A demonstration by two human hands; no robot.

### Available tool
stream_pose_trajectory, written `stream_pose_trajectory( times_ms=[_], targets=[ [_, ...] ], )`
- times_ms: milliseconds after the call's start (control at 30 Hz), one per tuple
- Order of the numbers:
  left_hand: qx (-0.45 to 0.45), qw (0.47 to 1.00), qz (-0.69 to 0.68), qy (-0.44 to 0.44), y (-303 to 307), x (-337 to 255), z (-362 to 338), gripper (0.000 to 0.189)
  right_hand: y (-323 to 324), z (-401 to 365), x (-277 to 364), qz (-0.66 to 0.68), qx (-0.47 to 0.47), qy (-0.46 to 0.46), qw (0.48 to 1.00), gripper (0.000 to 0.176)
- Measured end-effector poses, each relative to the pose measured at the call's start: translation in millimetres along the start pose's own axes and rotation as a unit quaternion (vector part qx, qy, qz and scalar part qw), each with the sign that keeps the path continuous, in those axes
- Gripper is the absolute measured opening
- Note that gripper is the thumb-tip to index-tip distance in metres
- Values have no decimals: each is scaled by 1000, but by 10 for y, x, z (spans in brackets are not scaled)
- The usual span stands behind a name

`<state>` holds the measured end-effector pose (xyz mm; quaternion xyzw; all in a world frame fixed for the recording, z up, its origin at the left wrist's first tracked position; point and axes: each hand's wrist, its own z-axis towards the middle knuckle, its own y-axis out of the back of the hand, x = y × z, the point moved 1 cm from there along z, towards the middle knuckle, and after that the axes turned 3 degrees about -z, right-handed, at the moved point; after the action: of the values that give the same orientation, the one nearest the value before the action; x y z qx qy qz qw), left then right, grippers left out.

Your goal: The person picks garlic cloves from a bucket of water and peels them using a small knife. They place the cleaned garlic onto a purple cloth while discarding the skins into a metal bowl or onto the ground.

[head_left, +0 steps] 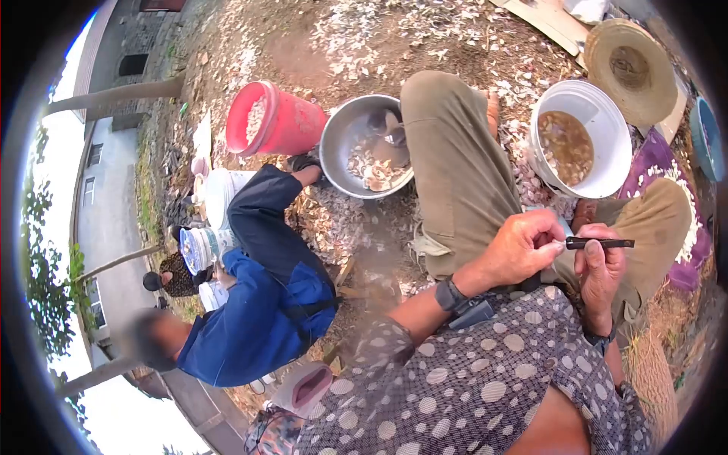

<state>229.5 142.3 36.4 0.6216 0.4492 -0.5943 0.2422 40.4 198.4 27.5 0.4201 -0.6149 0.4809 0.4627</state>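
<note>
Black at three o'clock in our view is the stick (618,243) we hold, its nine-o'clock end pinched by our left hand (523,246) and its middle by our right hand (601,273), with the white bucket (613,155) at twelve from it and the bowl (334,148) at ten.

Both forearms (419,317) extended forward.
Left grip (531,241) pinching, fingers curled; right grip (600,267) just beside, closed (thumb extended).
</note>
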Motion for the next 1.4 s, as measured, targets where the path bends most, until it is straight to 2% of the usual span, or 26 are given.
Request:
stream_pose_trajectory(
  times_ms=[67, 167, 333, 467, 667, 767, 967, 1067, 1233, 1300, 1400],
  targets=[
    [14, 1000, -11, -8, 18, -125, -14, 5, -9, 38, -21, 40, 2, -21, 999, 19],
    [28, 989, -141, 41, -11, -80, -61, 4, -22, 53, 9, 64, 1, -47, 997, 21],
    [63, 971, -228, 19, -1, 1, -115, 7, -115, 89, 66, 87, 35, -46, 995, 27],
    [96, 958, -269, 19, 13, -3, -149, 12, -190, 64, 125, 147, 73, -84, 983, 29],
    [84, 945, -316, 27, 26, 123, -157, 14, -177, 73, 89, 88, 51, -45, 994, 24],
    [60, 955, -290, -13, 24, 149, -163, 14, -193, 82, 71, 52, 49, -12, 997, 22],
    [33, 973, -225, -40, 31, 139, -171, 14, -237, 49, 50, -55, 43, 54, 996, 18],
    [3, 969, -237, -62, 9, 94, -164, 14, -278, 66, 73, -86, 53, 81, 992, 18],
    [5, 967, -253, -17, 13, 45, -180, 13, -179, 61, -9, -177, 75, 138, 972, 20],
    [-10, 971, -239, 1, 18, 104, -169, 16, -239, 61, 36, -151, 69, 133, 977, 18],
    [-68, 979, -186, -55, -99, 183, -68, 18, -242, 89, 25, -178, 46, 162, 970, 16]
  ],
)
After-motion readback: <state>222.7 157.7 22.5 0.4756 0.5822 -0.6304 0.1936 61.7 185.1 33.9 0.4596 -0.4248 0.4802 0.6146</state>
